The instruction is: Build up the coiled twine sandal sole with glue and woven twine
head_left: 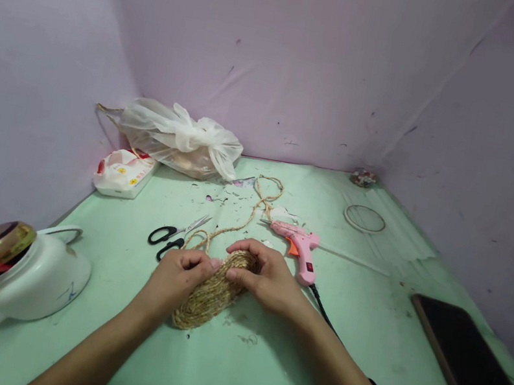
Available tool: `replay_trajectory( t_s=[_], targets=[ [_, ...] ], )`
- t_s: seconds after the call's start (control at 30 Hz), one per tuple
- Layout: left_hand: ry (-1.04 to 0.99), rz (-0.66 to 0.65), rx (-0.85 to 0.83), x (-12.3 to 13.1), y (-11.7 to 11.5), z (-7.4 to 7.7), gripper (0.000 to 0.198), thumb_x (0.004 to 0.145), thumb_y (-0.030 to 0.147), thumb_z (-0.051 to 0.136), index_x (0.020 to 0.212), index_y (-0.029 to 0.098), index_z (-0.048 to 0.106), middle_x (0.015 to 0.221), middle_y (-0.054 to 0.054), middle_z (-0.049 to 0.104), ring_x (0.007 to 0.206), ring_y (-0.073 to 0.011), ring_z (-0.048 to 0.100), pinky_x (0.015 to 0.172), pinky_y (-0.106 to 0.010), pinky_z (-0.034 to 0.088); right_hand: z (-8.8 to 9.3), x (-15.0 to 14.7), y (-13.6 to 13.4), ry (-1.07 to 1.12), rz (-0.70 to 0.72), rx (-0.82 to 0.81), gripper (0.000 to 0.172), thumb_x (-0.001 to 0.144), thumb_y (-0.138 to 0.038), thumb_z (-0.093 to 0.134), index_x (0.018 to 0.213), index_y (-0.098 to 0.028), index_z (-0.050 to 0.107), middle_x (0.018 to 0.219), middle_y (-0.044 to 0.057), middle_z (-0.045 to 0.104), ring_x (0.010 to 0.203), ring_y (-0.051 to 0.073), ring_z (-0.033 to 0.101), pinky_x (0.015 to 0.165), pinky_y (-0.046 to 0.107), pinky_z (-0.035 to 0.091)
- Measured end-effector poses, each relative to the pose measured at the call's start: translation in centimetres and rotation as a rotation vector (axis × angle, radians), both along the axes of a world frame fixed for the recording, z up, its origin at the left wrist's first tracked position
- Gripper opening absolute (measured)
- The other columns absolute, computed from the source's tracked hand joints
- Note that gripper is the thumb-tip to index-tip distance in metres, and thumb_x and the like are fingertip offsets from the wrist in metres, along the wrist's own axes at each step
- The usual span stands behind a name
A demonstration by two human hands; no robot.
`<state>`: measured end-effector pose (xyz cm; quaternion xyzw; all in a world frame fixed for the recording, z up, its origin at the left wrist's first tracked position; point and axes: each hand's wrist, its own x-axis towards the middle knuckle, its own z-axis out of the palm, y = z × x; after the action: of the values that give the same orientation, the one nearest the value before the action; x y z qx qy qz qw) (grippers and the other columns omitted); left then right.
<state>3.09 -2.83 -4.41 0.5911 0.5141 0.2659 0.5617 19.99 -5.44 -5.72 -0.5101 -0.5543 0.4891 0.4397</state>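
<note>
A flat oval coil of jute rope lies on the green table surface, tilted up at its far end. My left hand is closed on its left edge. My right hand grips its far end with fingers curled over the rim. A loose length of the same jute rope trails away from the coil toward the back. Black-handled scissors lie just beyond my left hand. A pink hot glue gun rests beside my right hand, its black cord running under my right wrist.
A white pot with a gold lid stands at the near left. A clear plastic bag and a white packet sit at the back left. A thin ring lies at the back right, a dark flat slab at the right edge. Purple cloth walls enclose the table.
</note>
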Motion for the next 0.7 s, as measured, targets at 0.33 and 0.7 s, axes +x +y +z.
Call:
replay_trajectory(
  t_s=[0.33,0.7],
  targets=[
    [-0.289,0.056,-0.354,0.23,-0.03,0.45,0.025,0.056,0.032,0.072,0.057,0.013,0.057,0.048,0.002,0.056,0.046,-0.0099,0.049,0.048,-0.023,0.036,-0.11,-0.62,-0.26,-0.013,-0.002,0.017,0.025,0.066,-0.014,0.061,0.09,-0.018,0.059,0.059,-0.006,0.045,0.052,0.009,0.041,0.048,0.021,0.033],
    [-0.281,0.042,-0.377,0.16,0.23,0.39,0.023,0.056,0.028,0.072,0.056,0.012,0.056,0.045,0.003,0.053,0.042,-0.0066,0.045,0.045,-0.02,0.032,0.17,-0.54,-0.64,-0.065,-0.017,0.071,0.02,0.067,-0.014,0.06,0.086,-0.02,0.057,0.06,-0.006,0.045,0.054,0.009,0.041,0.049,0.021,0.033]
  ],
)
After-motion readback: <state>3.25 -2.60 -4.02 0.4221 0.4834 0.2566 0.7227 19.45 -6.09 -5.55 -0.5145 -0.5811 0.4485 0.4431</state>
